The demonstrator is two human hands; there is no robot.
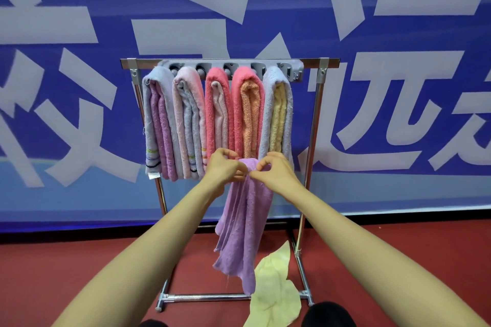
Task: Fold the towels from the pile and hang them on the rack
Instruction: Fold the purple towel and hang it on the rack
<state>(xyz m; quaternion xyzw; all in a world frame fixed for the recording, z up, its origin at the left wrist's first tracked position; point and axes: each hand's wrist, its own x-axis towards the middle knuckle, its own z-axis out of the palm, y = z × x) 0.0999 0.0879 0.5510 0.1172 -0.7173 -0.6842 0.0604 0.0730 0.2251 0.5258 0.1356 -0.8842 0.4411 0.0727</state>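
A purple towel (243,223) hangs down in front of the metal rack (317,103), bunched at its top edge. My left hand (224,167) and my right hand (273,171) both pinch that top edge, close together, just below the hung towels. Several folded towels (218,119) in grey, pink, coral, orange and yellow hang side by side from the grey holder (231,65) on the rack's top bar. A yellow towel (275,289) lies crumpled on the floor by the rack's right foot, partly behind the purple one.
The rack stands on a red floor (66,268) against a blue banner wall (79,114) with large white characters. Its base bar (207,297) runs across near my feet; dark shoe tips (328,314) show at the bottom edge.
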